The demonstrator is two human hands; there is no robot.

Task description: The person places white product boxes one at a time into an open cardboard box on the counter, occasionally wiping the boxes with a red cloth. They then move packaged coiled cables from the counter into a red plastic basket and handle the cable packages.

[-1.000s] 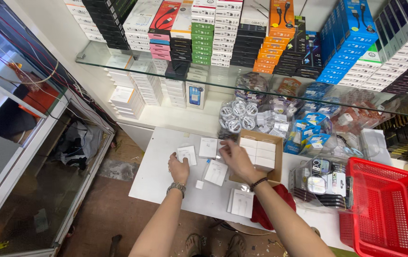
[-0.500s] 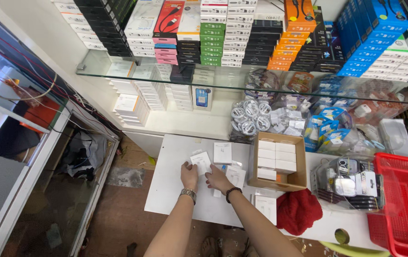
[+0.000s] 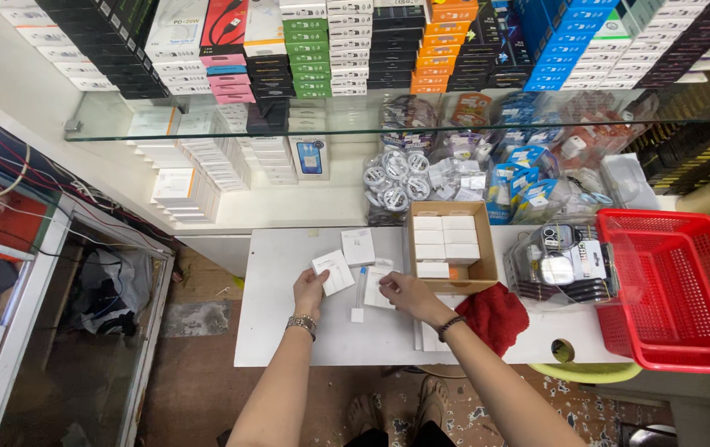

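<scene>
The cardboard box (image 3: 451,246) on the white table (image 3: 280,331) already holds rows of small white boxes; several remain loose. The left hand (image 3: 308,290) grips one white box (image 3: 333,272), while the right hand (image 3: 401,291) pinches another (image 3: 377,286). Stocked shelves (image 3: 388,41) rise behind.

Your white table (image 3: 288,331) carries small white boxes: one (image 3: 358,247) near the back edge and a tiny one (image 3: 357,315) in the middle. A cardboard box (image 3: 487,269) sits beside them, then a red cloth (image 3: 495,314) and a red basket (image 3: 673,290) at the right end.
</scene>
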